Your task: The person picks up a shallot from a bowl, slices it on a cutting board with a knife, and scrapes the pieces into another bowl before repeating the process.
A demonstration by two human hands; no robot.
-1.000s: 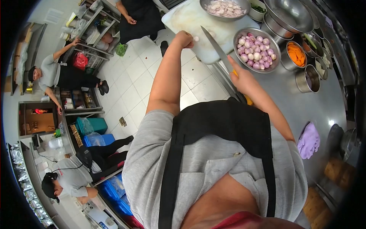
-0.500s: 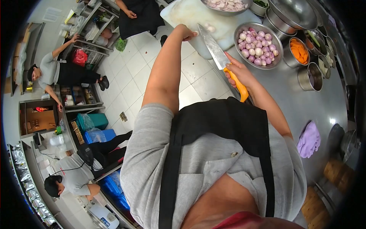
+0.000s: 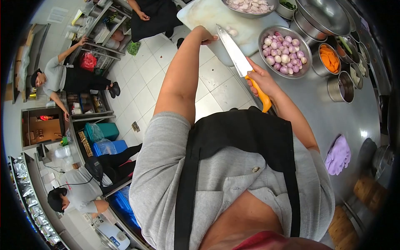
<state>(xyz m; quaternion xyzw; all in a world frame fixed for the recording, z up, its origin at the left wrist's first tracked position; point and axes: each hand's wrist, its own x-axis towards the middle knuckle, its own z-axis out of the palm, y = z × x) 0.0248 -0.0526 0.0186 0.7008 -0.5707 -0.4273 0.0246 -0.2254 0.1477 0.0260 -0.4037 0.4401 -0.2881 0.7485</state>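
While gripping the knife [image 3: 234,52] in the right hand [image 3: 263,80], upper centre, just turned the blade broadside, seemingly pausing between cuts. Holding the left hand [image 3: 204,36] curled near the cutting board's [image 3: 199,17] edge, any pinch unclear; pale pieces [image 3: 232,31] near blade tip.

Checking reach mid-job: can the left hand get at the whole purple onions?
Probably not straight across: the knife in the right hand lies between the left hand and the onions. Past its tip, over the cutting board, looks freer.

Head camera, one: wide view from close above black cloth bib apron [image 3: 246,129], facing forward and down; white round-cornered cutting board [image 3: 200,18] beyond apron, grey steel counter [image 3: 318,114] right of apron.
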